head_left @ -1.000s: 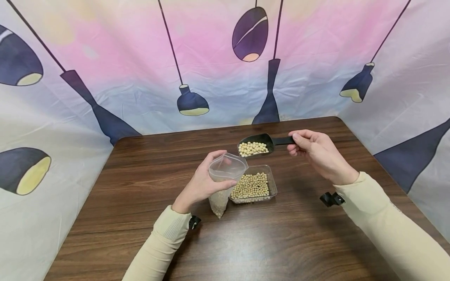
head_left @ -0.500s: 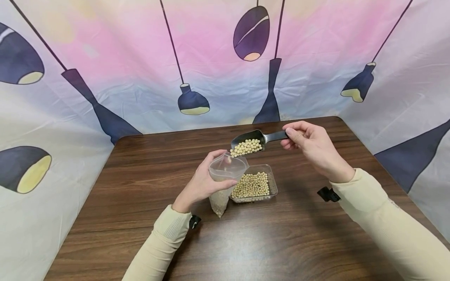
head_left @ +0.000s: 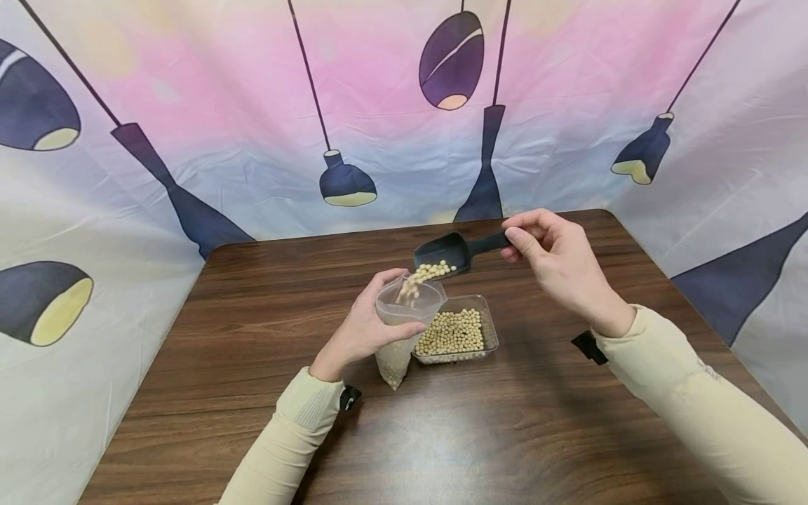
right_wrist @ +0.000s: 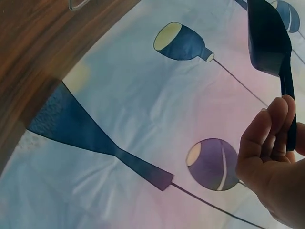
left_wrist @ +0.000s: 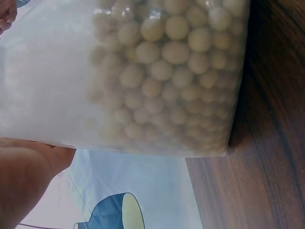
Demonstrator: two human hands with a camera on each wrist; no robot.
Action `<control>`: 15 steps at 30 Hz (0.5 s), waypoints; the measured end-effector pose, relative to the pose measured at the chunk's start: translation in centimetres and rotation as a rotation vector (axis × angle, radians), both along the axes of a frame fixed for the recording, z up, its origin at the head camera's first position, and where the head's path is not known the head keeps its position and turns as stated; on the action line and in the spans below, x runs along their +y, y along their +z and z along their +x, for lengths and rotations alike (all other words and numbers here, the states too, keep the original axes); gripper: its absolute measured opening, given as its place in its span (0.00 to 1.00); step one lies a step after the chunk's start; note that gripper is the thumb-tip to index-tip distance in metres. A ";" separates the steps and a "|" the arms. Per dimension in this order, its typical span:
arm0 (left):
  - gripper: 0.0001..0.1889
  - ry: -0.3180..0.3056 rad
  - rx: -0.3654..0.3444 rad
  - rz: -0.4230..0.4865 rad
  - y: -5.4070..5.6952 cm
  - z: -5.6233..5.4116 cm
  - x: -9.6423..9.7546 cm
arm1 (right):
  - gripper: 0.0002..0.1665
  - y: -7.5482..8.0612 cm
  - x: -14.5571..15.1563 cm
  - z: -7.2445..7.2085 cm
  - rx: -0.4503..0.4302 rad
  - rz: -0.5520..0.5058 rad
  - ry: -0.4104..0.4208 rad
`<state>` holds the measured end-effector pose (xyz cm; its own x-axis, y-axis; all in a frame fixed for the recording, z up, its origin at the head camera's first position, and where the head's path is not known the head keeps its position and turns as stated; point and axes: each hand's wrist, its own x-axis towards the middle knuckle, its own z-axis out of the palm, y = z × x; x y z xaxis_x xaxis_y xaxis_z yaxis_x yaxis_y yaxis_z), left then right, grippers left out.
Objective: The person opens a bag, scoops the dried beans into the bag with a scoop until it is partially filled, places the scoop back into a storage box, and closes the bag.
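Observation:
A clear plastic bag stands upright with its mouth spread, and my left hand grips it near the top. Pale round beans, like soybeans, fill the lower part of the bag in the left wrist view. My right hand pinches the handle of a black scoop, tilted over the bag's mouth. Beans slide off the scoop's lip and drop into the bag. In the right wrist view the scoop shows from its underside, fingers round its handle.
Behind and right of the bag, a clear rectangular plastic tray holds many more beans. Both stand on a dark wooden table. A printed cloth with lamp drawings hangs along the back and sides.
The scoop has moved left to above the bag and tipped down. Its beans, level a second ago, now pour into the bag. My left hand and the bag have stayed in place.

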<state>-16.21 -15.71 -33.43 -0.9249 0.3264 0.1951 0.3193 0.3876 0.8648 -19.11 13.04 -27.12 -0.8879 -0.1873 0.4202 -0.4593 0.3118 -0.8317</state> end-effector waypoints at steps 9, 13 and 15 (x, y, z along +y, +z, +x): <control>0.40 -0.045 0.044 0.049 -0.5 -0.2 -0.1 | 0.08 0.6 -0.4 1.5 0.287 0.114 -0.027; 0.40 -0.067 0.061 0.078 -0.7 -0.3 -0.2 | 0.08 0.8 -0.2 2.5 0.469 0.314 -0.118; 0.40 -0.066 0.066 0.081 -0.7 -0.4 -0.1 | 0.06 0.5 -0.2 2.9 0.430 0.428 -0.132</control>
<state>-16.57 -15.84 -34.14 -0.8861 0.3668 0.2833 0.3991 0.2933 0.8687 -16.24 12.82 -26.66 -0.6834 -0.3184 0.6570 -0.6599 0.6542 -0.3695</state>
